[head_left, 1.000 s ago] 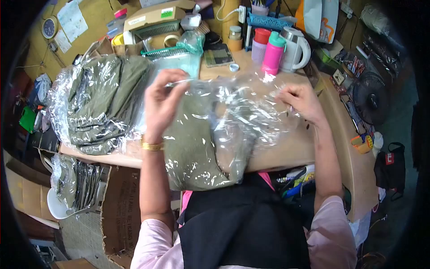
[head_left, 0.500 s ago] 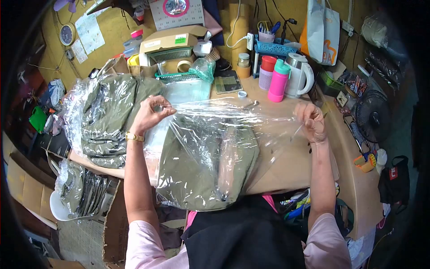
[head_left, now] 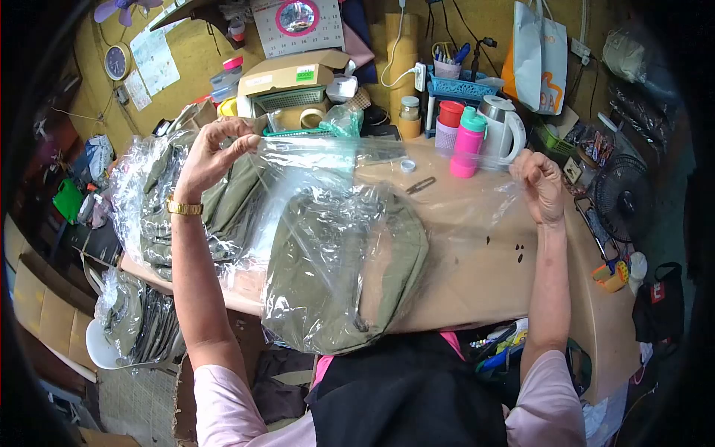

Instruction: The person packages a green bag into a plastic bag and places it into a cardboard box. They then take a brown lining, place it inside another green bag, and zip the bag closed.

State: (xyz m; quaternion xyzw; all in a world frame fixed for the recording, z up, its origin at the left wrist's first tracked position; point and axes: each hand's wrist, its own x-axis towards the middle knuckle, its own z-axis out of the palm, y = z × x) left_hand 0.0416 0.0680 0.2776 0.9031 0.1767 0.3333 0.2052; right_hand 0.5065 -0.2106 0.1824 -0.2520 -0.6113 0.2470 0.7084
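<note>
A clear plastic bag (head_left: 313, 160) is stretched between my two hands above the table. My left hand (head_left: 216, 153), with a gold watch on the wrist, pinches one upper corner. My right hand (head_left: 539, 179) grips the opposite corner with curled fingers. Inside the plastic, an olive-green fabric item (head_left: 395, 276) lies at the table's front edge, close to my body; its exact kind is hard to make out. To the left, partly behind my left forearm, sits a pile of similar olive-green items (head_left: 231, 205) in clear plastic.
Thread snips (head_left: 421, 185) and a small white cap (head_left: 407, 165) lie beyond the bag. A pink bottle (head_left: 467, 145), a kettle (head_left: 500, 123) and a blue basket (head_left: 458, 89) stand at the back. Several small dark bits (head_left: 520, 249) lie near my right forearm. A fan (head_left: 622, 190) stands at right.
My hands have moved farther apart and the left one has risen. The plastic's upper edge is pulled up and wider, uncovering the snips. The camera view has shifted slightly.
</note>
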